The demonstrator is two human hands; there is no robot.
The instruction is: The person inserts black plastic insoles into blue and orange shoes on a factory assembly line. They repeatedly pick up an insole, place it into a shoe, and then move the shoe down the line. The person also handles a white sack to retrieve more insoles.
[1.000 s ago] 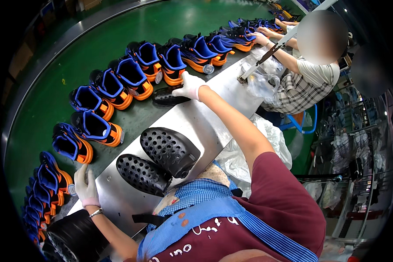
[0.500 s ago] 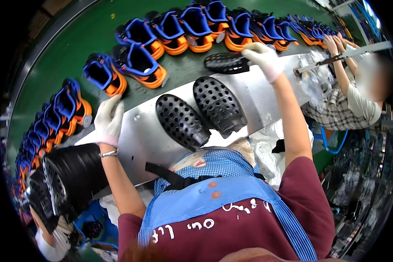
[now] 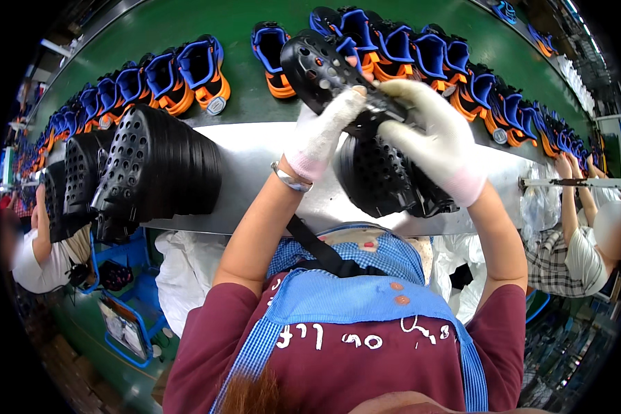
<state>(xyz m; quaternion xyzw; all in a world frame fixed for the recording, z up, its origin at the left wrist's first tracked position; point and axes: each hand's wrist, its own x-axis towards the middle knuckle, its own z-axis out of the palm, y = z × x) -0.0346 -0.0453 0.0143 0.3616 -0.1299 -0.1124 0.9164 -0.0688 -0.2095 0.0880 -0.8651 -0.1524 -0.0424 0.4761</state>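
Note:
My left hand (image 3: 326, 133), in a white glove, has its thumb and bare fingertips around a black perforated shoe insert (image 3: 322, 71). The insert is held tilted above the metal shelf (image 3: 269, 145). At its heel end my gloved right hand (image 3: 438, 131) curves fingers and thumb around it, slightly blurred. Directly below, more black perforated inserts (image 3: 372, 181) lie on the shelf, partly hidden by the right hand. Just beyond the held insert stands a black shoe (image 3: 270, 52) with blue lining and orange sole.
A stack of nested black inserts (image 3: 162, 165) rests on the shelf's left. Orange-soled shoes (image 3: 201, 69) line the green conveyor (image 3: 238, 103) on both sides. Clear plastic bags (image 3: 539, 200) hang at the shelf's right end. One person (image 3: 579, 238) works at right, another (image 3: 38, 252) at left.
My hands have come together at the held insert; the left moved right from beside the shoes, leaving no contact there. The view has shifted, bringing the left stack further in.

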